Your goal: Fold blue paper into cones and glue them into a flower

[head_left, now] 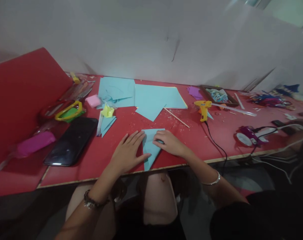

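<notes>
In the head view, a plain grey-white wall (pixel 116 40) rises behind a glossy red worktop (pixel 196 143) with a pale, chipped front edge. The folded light-blue paper (pixel 150 146) lies near that edge, between the two hands, its flat side at the back and its point towards the person. The left hand (pixel 128 150) is spread flat, fingertips and thumb touching the sheet's left side; the right hand (pixel 169 142) is curled over its right part, a small dark object (pixel 160 141) under the fingers, whether gripped I cannot tell. Counted around them are one yellow glue gun (pixel 203 108) with a black cord, one thin straight stick (pixel 177 118), one glossy black smartphone (pixel 71 141) and one dark-rimmed rectangular tray (pixel 232 97) of crumpled scraps. Left of centre sit one smooth pink block (pixel 93 100) and one lumpy yellow piece (pixel 107 111); further left lies one soft magenta packet (pixel 36 144).
</notes>
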### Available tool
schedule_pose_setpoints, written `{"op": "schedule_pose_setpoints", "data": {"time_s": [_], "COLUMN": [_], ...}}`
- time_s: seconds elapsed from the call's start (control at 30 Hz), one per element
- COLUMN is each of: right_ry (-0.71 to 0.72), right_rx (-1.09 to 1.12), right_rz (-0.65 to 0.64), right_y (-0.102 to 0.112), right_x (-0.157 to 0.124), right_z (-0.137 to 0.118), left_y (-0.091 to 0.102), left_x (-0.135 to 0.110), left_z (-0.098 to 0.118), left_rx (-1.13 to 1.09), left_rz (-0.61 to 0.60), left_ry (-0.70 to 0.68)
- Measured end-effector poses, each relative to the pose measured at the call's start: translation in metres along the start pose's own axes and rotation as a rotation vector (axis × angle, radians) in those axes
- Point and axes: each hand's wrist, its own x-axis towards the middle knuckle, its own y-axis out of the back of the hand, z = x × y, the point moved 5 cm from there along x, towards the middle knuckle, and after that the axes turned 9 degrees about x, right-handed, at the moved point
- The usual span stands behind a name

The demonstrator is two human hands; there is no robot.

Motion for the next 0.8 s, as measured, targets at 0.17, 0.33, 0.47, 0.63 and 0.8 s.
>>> {"op": "schedule_pose_setpoints", "data": {"time_s": [0.17, 0.33, 0.47, 0.63, 0.8], "right_ry": [0.070, 0.045, 0.041, 0.016, 0.015], "right_rx": [0.064, 0.078, 0.111, 0.078, 0.042], "right_rz": [0.069, 0.139, 0.152, 0.147, 0.147], "right_y": [-0.0037, -0.0059, -0.0056, -0.0065, -0.0085], "right_x": [0.0082, 0.0092, 0.0099, 0.0114, 0.0114], "right_z": [0.0030, 0.0054, 0.0042, 0.0055, 0.0064], "left_y": [-0.0007, -0.0005, -0.0002, 0.0004, 0.0008], "left_x": [-0.0003, 0.0003, 0.0010, 0.0012, 0.0019], "left_z": [-0.0005, -0.0002, -0.0011, -0.0008, 0.0007], "left_rx": [0.000, -0.011, -0.009, -0.009, -0.017], "left_rz": [-0.012, -0.025, -0.019, -0.037, -0.050], "left_ry": [0.006, 0.007, 0.021, 0.026, 0.026]}}
